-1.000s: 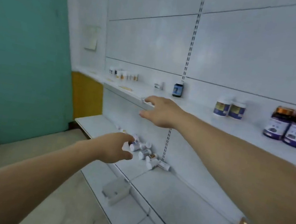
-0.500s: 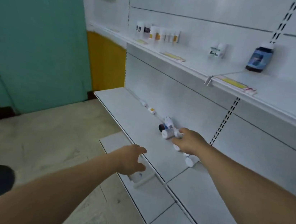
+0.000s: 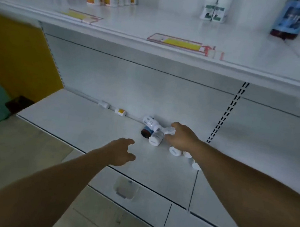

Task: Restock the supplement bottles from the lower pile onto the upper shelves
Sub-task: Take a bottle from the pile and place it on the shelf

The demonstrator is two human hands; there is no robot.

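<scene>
On the lower white shelf [image 3: 79, 123], the right hand [image 3: 181, 137] has come down from the upper white shelf [image 3: 157, 24] to the pile of small white supplement bottles [image 3: 161, 135].

A second ago this hand was up at the shelf edge; now its fingers close on one white bottle [image 3: 169, 130] that lies on top of the pile against the back panel, so I judge a new pick is starting. The left hand [image 3: 121, 153] hovers loose and empty just in front of the pile, touching nothing. Several bottles lie beside and under the right wrist, not yet restocked.
</scene>
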